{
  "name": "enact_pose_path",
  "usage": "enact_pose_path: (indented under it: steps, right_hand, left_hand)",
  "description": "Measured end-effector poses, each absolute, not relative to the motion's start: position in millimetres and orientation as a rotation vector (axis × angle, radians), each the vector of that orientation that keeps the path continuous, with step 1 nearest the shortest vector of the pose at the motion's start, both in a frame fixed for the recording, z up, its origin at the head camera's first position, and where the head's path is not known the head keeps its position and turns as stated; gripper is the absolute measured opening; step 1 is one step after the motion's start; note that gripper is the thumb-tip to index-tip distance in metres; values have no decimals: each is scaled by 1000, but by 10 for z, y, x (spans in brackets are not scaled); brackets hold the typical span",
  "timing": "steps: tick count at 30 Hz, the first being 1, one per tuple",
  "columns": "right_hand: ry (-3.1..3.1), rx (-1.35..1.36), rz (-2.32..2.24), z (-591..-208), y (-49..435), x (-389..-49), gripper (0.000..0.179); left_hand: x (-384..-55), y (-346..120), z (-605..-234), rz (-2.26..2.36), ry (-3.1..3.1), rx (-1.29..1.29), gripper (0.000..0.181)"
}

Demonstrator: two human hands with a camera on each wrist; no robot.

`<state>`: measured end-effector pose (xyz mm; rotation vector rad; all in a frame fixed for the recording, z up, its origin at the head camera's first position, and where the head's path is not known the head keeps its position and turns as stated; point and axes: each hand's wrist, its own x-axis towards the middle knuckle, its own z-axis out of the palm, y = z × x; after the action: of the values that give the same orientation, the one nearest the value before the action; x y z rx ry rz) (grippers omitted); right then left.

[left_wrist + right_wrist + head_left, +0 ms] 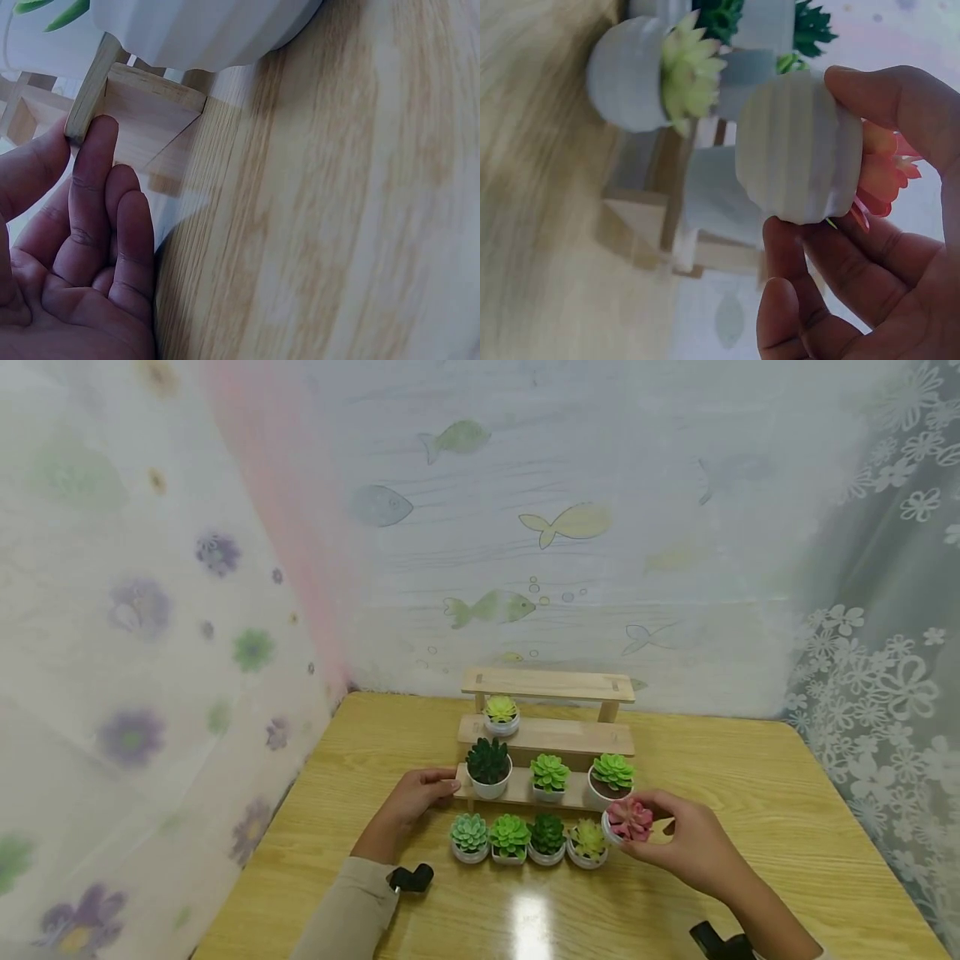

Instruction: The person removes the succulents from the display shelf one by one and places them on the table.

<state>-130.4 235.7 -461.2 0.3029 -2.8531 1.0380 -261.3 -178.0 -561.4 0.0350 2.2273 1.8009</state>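
Note:
My right hand [686,843] pinches the white ribbed pot [799,150] of a pink succulent [630,820] between thumb and fingers. It is held off the table, at the right end of a row of small potted succulents. My left hand [411,797] pinches the left end of the lowest step of a wooden three-step plant stand [547,683]. In the left wrist view, the thumb and index finger sit on either side of the board's edge [94,90]. On that step stand a dark green succulent [489,762] and two bright green ones [551,772].
A yellow-green succulent [502,710] stands on the middle step, at its left. In front of the stand, several potted succulents [510,837] line up on the wooden table [750,793]. Printed curtains [525,560] hang behind and at both sides.

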Motion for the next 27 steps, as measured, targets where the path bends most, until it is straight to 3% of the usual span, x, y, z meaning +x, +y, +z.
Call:
enact_pose_path:
  steps: [27]
  right_hand:
    - [-2985, 100, 1168, -5083, 2569, -1357, 64]
  left_hand:
    - [-2610, -1773, -5622, 1851, 2191, 4, 40]
